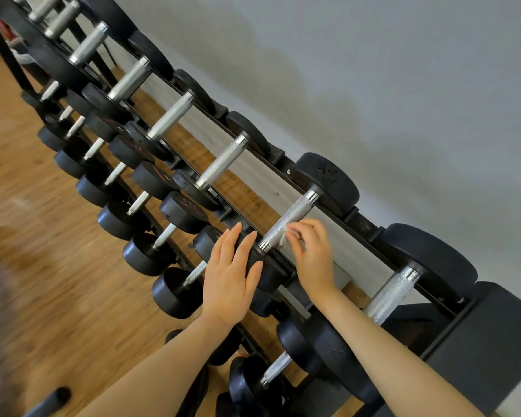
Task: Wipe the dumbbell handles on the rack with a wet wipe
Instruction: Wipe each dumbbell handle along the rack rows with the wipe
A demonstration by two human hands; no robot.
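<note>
**Wipe on the bar, one hand steadying**

We are at the top tier of the rack [254, 176], and our right hand [310, 254] has a small white wet wipe [286, 234] pinched between thumb and fingertips, pressed against the lower part of a knurled handle [286, 222]. Most of the wipe is hidden under the fingers, so we cannot tell how it is folded. Our left hand [230, 272] lies flat, fingers straight and holding nothing, resting on the black near-end head [260, 266] of that same dumbbell to keep it from rolling in its cradle.

We judge this to be the wiping stroke on this one bar. To do it well, we want the wipe wrapped further round the steel instead of dabbing one side, then drawn along the full length from collar to collar with a twist, so the knurling gets cleaned all the way round. Firm pressure matters, since the ridges trap grime. We keep that left palm pressing down while the right works.

More handles run off up the row to the left, and one bar [388, 296] sits just to the right, with lower tiers of smaller dumbbells below.
</note>
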